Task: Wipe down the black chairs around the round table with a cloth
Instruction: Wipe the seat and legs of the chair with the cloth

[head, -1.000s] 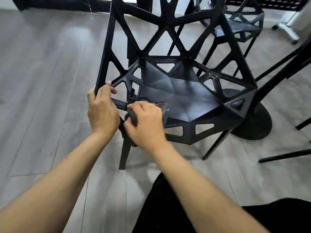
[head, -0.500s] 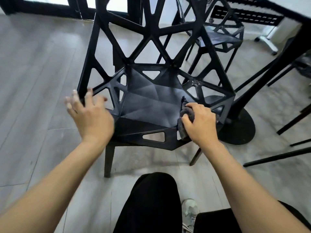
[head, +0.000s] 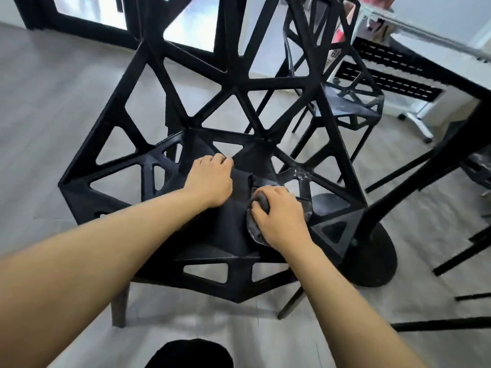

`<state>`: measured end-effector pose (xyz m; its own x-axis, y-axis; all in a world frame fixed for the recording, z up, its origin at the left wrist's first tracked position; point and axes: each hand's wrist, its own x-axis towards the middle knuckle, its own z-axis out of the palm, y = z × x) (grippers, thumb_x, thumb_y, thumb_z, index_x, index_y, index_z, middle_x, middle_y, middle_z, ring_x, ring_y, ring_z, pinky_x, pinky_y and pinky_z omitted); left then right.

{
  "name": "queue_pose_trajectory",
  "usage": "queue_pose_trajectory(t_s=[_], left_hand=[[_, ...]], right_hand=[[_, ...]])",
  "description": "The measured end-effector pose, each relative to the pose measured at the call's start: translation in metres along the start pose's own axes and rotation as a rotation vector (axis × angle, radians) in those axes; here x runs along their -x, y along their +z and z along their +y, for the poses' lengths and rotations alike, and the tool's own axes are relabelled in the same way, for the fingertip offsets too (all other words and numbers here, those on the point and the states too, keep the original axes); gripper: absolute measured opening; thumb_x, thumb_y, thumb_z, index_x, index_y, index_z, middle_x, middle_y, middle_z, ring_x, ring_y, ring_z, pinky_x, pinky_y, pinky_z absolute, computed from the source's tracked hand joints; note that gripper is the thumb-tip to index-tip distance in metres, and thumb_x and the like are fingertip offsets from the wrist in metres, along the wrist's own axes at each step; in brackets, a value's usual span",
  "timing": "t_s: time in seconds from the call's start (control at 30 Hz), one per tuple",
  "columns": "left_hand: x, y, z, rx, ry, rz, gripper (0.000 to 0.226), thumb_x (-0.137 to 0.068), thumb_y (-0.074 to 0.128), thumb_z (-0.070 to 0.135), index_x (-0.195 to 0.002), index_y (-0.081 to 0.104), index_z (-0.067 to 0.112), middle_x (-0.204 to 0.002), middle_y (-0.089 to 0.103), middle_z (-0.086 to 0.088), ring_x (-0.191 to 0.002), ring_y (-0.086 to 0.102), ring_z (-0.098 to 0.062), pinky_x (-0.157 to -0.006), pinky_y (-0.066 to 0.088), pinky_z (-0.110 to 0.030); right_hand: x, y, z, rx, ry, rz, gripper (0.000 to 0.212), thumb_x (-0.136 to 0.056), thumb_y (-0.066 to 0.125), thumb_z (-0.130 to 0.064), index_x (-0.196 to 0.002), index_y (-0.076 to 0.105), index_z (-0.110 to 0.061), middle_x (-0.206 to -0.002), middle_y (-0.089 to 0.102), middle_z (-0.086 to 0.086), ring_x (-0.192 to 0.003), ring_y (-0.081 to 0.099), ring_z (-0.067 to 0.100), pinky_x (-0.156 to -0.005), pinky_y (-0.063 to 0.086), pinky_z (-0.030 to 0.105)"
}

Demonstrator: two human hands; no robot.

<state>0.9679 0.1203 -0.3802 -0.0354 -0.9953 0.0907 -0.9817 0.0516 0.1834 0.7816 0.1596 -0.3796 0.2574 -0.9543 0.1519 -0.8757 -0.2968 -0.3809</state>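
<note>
Both arms reach down and forward over the black chair (head: 212,243), forearms bare, and the two hands sit close together on the seat without touching. The right hand (head: 281,216) lies knuckles-up toward the right side of the seat, fingers curled round a bunched grey cloth (head: 253,229) and pressing it onto the dark surface; a wad of the cloth bulges out between thumb and forefinger, and more of it spills from under the heel of the palm. The left hand (head: 211,179) is planted further back, near the seat's rear edge where the latticed backrest rises, wrist bent and fingers folded down. It looks to be bracing on the seat rather than holding anything, though the fingertips are tucked out of sight, so its grip is hard to call. The chair stands on the pale wood floor (head: 53,102), its backrest of open triangles tall in front. A second black chair (head: 348,104) stands beyond it to the right, and the table (head: 451,65) edge runs along the upper right, its round black base (head: 372,258) just beside the near chair's right corner.
</note>
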Motion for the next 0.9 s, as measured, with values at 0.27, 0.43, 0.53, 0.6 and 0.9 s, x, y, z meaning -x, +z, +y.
queue_pose_trajectory(t_s=[0.27, 0.43, 0.53, 0.6, 0.9], left_hand=[[-0.057, 0.029, -0.033, -0.059, -0.063, 0.018, 0.049, -0.1, 0.037, 0.032, -0.145, 0.039, 0.014, -0.154, 0.039, -0.011, -0.141, 0.035, -0.033, -0.119, 0.021, -0.047], [-0.065, 0.043, -0.037, -0.076, 0.022, -0.067, 0.049, -0.105, 0.021, 0.041, -0.153, 0.03, 0.036, -0.167, 0.014, 0.003, -0.154, 0.003, -0.034, -0.121, -0.006, -0.06], [-0.065, 0.043, -0.039, -0.065, 0.024, -0.038, 0.049, -0.106, 0.02, 0.041, -0.153, 0.03, 0.036, -0.165, 0.019, 0.004, -0.154, 0.003, -0.032, -0.121, -0.005, -0.06], [-0.065, 0.044, -0.039, -0.08, 0.029, -0.029, 0.049, -0.106, 0.02, 0.042, -0.153, 0.031, 0.035, -0.164, 0.022, 0.005, -0.154, 0.004, -0.032, -0.121, -0.003, -0.059], [-0.069, 0.047, -0.039, -0.051, -0.007, 0.023, 0.047, -0.104, 0.023, 0.043, -0.146, 0.04, 0.037, -0.159, 0.03, 0.005, -0.153, 0.01, -0.029, -0.123, -0.001, -0.056]], right_hand=[[-0.009, -0.021, 0.005, 0.015, -0.087, -0.207, 0.04, -0.093, 0.058, -0.039, -0.129, 0.045, -0.028, -0.122, 0.059, -0.004, -0.115, 0.052, 0.02, -0.102, 0.04, 0.039], [-0.065, 0.003, 0.021, 0.112, -0.235, -0.141, 0.027, -0.098, 0.058, -0.033, -0.121, 0.054, -0.02, -0.119, 0.057, 0.0, -0.109, 0.052, 0.024, -0.094, 0.04, 0.04], [-0.127, 0.033, 0.022, 0.282, -0.268, -0.043, 0.034, -0.099, 0.056, -0.032, -0.124, 0.054, -0.009, -0.122, 0.056, 0.013, -0.11, 0.054, 0.036, -0.091, 0.043, 0.046], [-0.166, 0.042, 0.021, 0.359, -0.236, 0.019, 0.039, -0.1, 0.052, -0.034, -0.128, 0.051, -0.007, -0.124, 0.055, 0.016, -0.112, 0.054, 0.039, -0.092, 0.043, 0.048], [-0.193, 0.055, 0.004, 0.453, -0.043, 0.145, 0.038, -0.096, 0.055, -0.037, -0.125, 0.049, -0.012, -0.124, 0.054, 0.013, -0.111, 0.052, 0.04, -0.095, 0.039, 0.05]])
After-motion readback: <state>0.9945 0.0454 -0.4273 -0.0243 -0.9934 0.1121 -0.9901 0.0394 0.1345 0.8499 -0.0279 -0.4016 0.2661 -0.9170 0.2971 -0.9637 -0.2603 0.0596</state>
